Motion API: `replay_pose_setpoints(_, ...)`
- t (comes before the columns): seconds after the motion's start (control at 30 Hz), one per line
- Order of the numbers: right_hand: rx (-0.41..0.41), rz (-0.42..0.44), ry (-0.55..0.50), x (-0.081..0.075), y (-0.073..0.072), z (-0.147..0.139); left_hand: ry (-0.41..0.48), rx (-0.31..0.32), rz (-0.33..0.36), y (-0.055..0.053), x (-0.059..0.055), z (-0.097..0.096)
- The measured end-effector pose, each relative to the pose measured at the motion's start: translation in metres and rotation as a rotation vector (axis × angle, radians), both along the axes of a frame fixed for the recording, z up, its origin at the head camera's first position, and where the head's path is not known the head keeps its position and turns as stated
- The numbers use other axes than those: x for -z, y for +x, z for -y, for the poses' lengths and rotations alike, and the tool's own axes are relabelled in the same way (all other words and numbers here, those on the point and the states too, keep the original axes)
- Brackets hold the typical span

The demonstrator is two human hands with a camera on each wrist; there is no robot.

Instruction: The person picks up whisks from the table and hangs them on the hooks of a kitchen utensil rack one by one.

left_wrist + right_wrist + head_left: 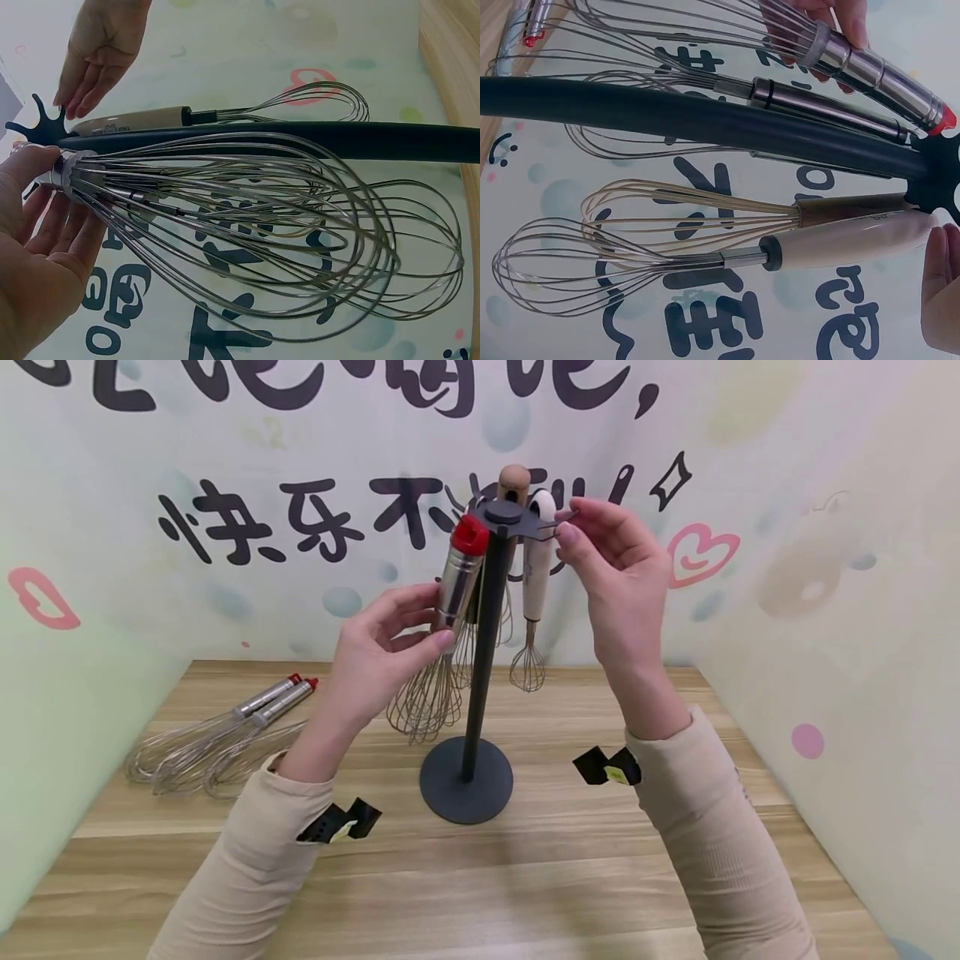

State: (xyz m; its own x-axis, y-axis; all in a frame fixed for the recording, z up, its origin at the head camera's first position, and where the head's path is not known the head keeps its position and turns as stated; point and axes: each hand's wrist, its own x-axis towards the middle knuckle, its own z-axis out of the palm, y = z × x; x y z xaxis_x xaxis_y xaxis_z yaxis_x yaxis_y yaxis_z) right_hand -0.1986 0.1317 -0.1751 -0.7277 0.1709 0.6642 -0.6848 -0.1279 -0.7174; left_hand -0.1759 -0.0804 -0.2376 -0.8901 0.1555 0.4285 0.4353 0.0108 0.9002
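Note:
My left hand (375, 652) grips the steel handle of a balloon whisk (457, 583) with a red end cap, just left of the stand's top. In the left wrist view its wire loops (247, 247) spread past the thumb. The black whisk stand (483, 685) rises from a round base to a ring of hooks. On its right side my right hand (618, 560) pinches a hook prong between thumb and fingers. Beside that hand hangs a white-handled whisk (536, 581). A wooden whisk (855, 208) and a steel-handled whisk (825, 109) also hang there.
Two more steel whisks (281, 702) with red caps lie on the wooden table (480, 893) at the left. Behind the stand is a printed backdrop (315, 602) with large black characters. Pale side walls (840, 635) border the table.

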Motion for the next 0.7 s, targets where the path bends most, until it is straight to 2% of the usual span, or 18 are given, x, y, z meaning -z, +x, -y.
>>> replay_pose_setpoints(0.1, -0.037, 0.014, -0.018, -0.0019, -0.0017, 0.0012, 0.005, 0.01, -0.003, -0.0013, 0.001, 0.0)
replay_pose_setpoints(0.23, -0.049, 0.028, 0.001, -0.0039, -0.002, 0.0016, 0.02, 0.024, -0.005, -0.0023, 0.002, -0.0009)
replay_pose_setpoints(0.43, -0.077, 0.033, 0.004, -0.0052, -0.003, 0.0017, 0.015, 0.015, -0.002, -0.0014, 0.0023, -0.0005)
replay_pose_setpoints(0.7, -0.054, 0.024, 0.002, -0.0071, -0.0014, 0.0041, 0.023, -0.004, -0.005, -0.0008, 0.004, 0.0039)
